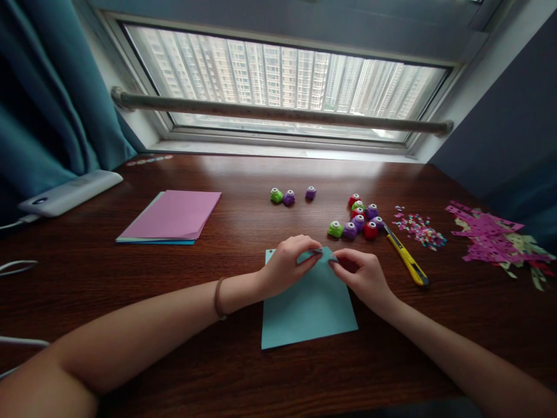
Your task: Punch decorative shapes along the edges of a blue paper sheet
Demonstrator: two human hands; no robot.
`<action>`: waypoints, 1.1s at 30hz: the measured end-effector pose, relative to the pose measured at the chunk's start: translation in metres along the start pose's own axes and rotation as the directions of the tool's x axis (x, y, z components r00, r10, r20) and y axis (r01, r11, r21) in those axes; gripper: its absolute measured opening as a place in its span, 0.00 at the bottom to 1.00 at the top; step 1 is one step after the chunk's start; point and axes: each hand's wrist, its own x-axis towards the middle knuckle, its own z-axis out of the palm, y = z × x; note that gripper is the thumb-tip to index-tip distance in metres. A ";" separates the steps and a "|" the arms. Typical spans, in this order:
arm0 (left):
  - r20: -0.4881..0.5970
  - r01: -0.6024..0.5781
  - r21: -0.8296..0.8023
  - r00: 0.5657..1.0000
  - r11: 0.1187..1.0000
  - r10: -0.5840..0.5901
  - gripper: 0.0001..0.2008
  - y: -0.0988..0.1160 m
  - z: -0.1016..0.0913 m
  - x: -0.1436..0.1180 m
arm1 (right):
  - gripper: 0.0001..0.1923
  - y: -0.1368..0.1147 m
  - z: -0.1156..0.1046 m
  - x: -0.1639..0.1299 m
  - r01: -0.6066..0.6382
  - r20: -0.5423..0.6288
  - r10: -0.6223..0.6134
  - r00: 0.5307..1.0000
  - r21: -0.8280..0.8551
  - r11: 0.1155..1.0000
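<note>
A light blue sheet of paper (310, 310) lies on the dark wooden table in front of me. A small star-shaped mark shows at its top left corner. My left hand (292, 261) reaches over the sheet and pinches its top edge between thumb and fingers. Close beside it, my right hand (363, 273) pinches the same edge near the top right corner. The paper is slightly raised or bent where both sets of fingertips meet it. My fingers hide part of that edge.
Beyond my right hand sit several small craft punches (358, 223) and a yellow utility knife (407, 254). Farther right lie confetti (420, 229) and pink paper scraps (489, 232). A stack of coloured paper (174, 213) and a white power bank (72, 193) are on the left.
</note>
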 end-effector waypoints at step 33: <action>0.434 0.579 -0.793 0.755 0.189 -0.492 0.08 0.080 -0.008 -0.020 | 0.29 -0.034 -0.024 -0.032 0.595 -0.112 -0.586 0.803 0.088 0.799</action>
